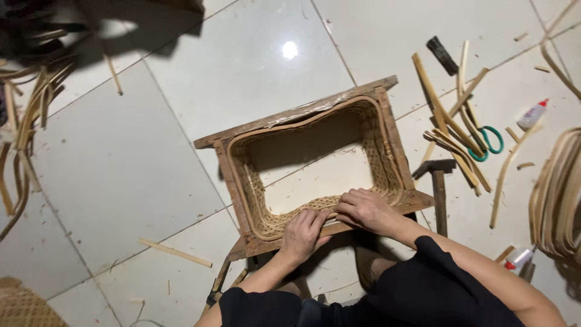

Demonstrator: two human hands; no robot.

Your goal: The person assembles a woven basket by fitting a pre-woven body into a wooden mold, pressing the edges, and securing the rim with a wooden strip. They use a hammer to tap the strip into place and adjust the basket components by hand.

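Note:
A bottomless woven rattan basket point(375, 136) sits inside a rough wooden frame point(296, 115) on the tiled floor. Both of my hands rest on its near rim. My left hand point(304, 233) presses down on the near edge with curled fingers. Just to its right, my right hand point(365, 209) pinches the woven rim point(302, 212). The two hands nearly touch. Floor tile shows through the open middle of the basket.
A hammer point(437, 181) lies right of the frame. Beyond it are loose rattan strips point(451, 130), green-handled scissors point(489, 142), two glue bottles point(532, 114), and a rattan bundle point(554, 194) at the right edge. More strips point(24, 127) lie at left; a stick point(175, 252) lies in front.

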